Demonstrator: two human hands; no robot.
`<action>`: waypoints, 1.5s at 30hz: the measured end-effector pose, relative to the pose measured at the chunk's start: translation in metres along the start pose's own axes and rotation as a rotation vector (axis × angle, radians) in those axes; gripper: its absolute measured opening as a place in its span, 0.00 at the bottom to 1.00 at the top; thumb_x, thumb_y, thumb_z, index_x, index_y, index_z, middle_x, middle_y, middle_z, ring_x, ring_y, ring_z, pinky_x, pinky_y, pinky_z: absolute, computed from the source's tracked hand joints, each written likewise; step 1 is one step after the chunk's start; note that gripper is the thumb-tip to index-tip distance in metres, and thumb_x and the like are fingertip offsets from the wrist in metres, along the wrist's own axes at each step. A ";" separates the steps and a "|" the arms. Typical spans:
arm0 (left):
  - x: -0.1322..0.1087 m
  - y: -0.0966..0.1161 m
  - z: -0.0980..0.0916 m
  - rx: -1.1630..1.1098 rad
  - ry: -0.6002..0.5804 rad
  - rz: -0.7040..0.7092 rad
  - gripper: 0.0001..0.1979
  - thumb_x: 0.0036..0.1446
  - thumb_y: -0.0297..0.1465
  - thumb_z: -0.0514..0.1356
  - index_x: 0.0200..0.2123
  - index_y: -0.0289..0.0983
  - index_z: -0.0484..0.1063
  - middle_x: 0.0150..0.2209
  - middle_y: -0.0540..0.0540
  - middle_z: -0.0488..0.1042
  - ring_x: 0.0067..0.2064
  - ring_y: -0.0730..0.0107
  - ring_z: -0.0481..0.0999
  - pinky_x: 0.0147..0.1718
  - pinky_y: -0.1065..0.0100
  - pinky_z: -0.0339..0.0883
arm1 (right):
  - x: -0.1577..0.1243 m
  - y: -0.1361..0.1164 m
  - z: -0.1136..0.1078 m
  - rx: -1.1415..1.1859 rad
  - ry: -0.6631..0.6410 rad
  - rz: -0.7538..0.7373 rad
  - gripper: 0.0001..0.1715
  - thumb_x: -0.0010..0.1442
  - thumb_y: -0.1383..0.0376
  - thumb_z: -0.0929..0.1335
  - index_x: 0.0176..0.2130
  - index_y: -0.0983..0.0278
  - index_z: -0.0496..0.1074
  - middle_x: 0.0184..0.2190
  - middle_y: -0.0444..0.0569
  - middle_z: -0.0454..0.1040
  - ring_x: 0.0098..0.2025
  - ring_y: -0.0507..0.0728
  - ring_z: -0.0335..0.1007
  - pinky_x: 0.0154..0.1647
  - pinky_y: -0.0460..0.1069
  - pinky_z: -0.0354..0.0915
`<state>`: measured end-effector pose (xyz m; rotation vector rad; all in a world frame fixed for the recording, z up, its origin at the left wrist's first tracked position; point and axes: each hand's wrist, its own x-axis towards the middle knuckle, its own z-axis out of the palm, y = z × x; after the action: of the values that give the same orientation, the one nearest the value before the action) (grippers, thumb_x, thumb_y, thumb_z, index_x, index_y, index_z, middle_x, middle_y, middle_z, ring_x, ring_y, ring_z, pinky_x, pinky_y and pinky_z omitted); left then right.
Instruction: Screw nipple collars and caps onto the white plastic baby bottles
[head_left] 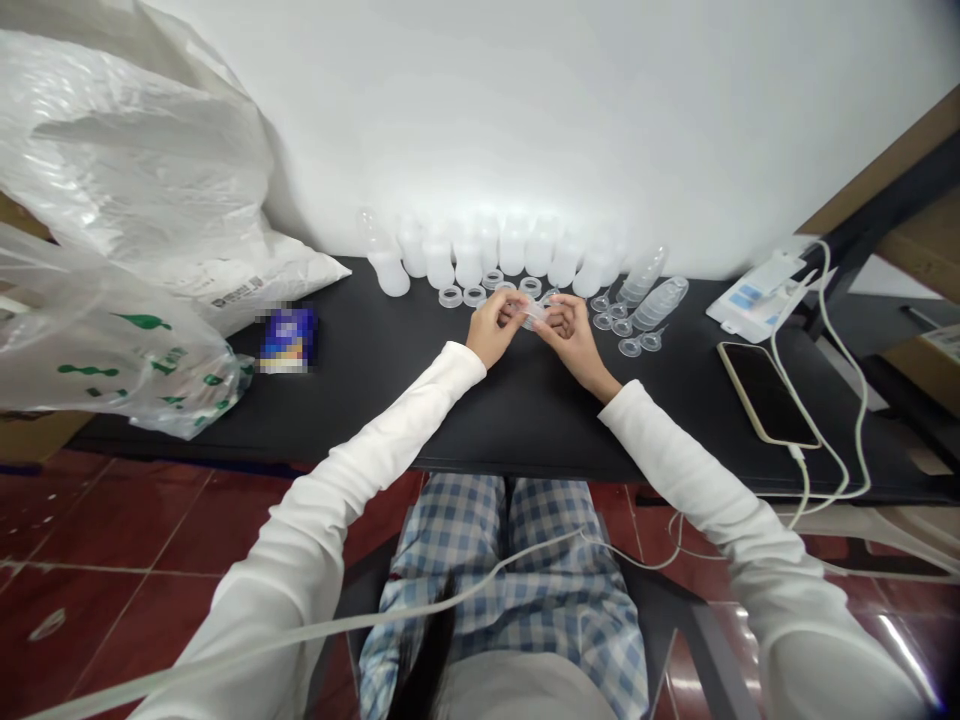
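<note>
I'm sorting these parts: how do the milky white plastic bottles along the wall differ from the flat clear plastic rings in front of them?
The milky white plastic bottles stand upright and tall; the flat clear plastic rings lie low on the black table. The bottles look cloudy, the rings see-through. Both are plastic.

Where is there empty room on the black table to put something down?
Bare table lies between the blue packet and the left hand, and between the right hand and the phone. Both hands pinch a clear piece. The back is crowded with bottles and rings.
</note>
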<state>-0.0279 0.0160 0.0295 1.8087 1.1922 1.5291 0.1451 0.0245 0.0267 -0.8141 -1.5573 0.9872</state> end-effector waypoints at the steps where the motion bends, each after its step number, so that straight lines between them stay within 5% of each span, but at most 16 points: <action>1: 0.002 -0.002 -0.002 -0.013 0.008 0.019 0.07 0.61 0.35 0.65 0.41 0.38 0.75 0.43 0.45 0.81 0.36 0.72 0.77 0.37 0.70 0.74 | 0.001 0.001 0.000 0.046 -0.002 0.026 0.38 0.49 0.38 0.77 0.48 0.54 0.66 0.36 0.41 0.72 0.35 0.51 0.71 0.37 0.48 0.73; 5: 0.006 -0.012 -0.006 -0.096 -0.007 0.135 0.09 0.64 0.37 0.63 0.42 0.38 0.75 0.46 0.44 0.80 0.41 0.72 0.80 0.43 0.69 0.76 | 0.002 0.002 0.000 0.205 -0.065 0.162 0.37 0.51 0.36 0.75 0.49 0.54 0.70 0.37 0.42 0.73 0.35 0.51 0.71 0.34 0.47 0.73; 12: 0.007 -0.016 -0.017 0.040 -0.068 0.303 0.12 0.63 0.27 0.55 0.47 0.39 0.75 0.51 0.41 0.76 0.51 0.64 0.80 0.51 0.62 0.77 | 0.004 -0.005 -0.005 0.209 -0.089 0.134 0.28 0.50 0.44 0.79 0.44 0.55 0.75 0.39 0.44 0.77 0.39 0.53 0.73 0.35 0.48 0.73; 15: 0.013 -0.018 -0.032 0.264 0.213 0.219 0.17 0.58 0.22 0.55 0.49 0.39 0.73 0.54 0.38 0.72 0.62 0.53 0.72 0.62 0.50 0.69 | 0.005 -0.002 -0.006 0.188 -0.043 0.108 0.29 0.49 0.46 0.80 0.44 0.54 0.73 0.44 0.44 0.77 0.40 0.54 0.73 0.37 0.49 0.74; 19: 0.027 -0.020 -0.058 0.460 0.694 -0.205 0.31 0.54 0.21 0.57 0.62 0.35 0.58 0.66 0.30 0.56 0.74 0.40 0.53 0.71 0.37 0.50 | 0.005 0.000 -0.007 0.137 -0.004 0.086 0.29 0.47 0.49 0.81 0.43 0.55 0.72 0.47 0.43 0.76 0.41 0.52 0.74 0.41 0.49 0.75; 23: 0.038 -0.021 -0.081 0.569 0.878 -0.503 0.39 0.52 0.21 0.60 0.65 0.35 0.48 0.69 0.26 0.48 0.74 0.38 0.53 0.71 0.34 0.48 | 0.004 -0.003 -0.006 0.144 0.017 0.102 0.29 0.46 0.48 0.81 0.41 0.56 0.71 0.45 0.44 0.77 0.41 0.53 0.74 0.39 0.48 0.75; 28: 0.042 -0.034 -0.101 0.637 0.810 -0.606 0.40 0.51 0.23 0.67 0.63 0.34 0.51 0.65 0.28 0.57 0.70 0.42 0.62 0.70 0.41 0.57 | 0.005 -0.005 -0.003 0.175 0.035 0.132 0.33 0.44 0.44 0.81 0.40 0.57 0.71 0.37 0.42 0.76 0.36 0.52 0.74 0.33 0.46 0.73; 34: 0.046 -0.047 -0.114 0.619 0.700 -0.650 0.26 0.57 0.27 0.67 0.54 0.35 0.59 0.62 0.30 0.63 0.65 0.45 0.71 0.66 0.41 0.64 | 0.005 -0.006 -0.002 0.127 0.021 0.141 0.34 0.46 0.36 0.77 0.35 0.59 0.70 0.27 0.40 0.72 0.28 0.49 0.69 0.25 0.45 0.67; 45: 0.050 -0.056 -0.124 0.590 0.743 -0.632 0.29 0.58 0.20 0.62 0.62 0.30 0.57 0.66 0.27 0.60 0.70 0.50 0.66 0.71 0.51 0.60 | 0.005 -0.004 -0.001 0.098 0.069 0.199 0.37 0.42 0.36 0.78 0.34 0.60 0.69 0.23 0.37 0.68 0.23 0.47 0.63 0.21 0.44 0.63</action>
<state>-0.1635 0.0660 0.0421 0.9156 2.4817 1.5674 0.1449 0.0272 0.0325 -0.9374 -1.3765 1.1579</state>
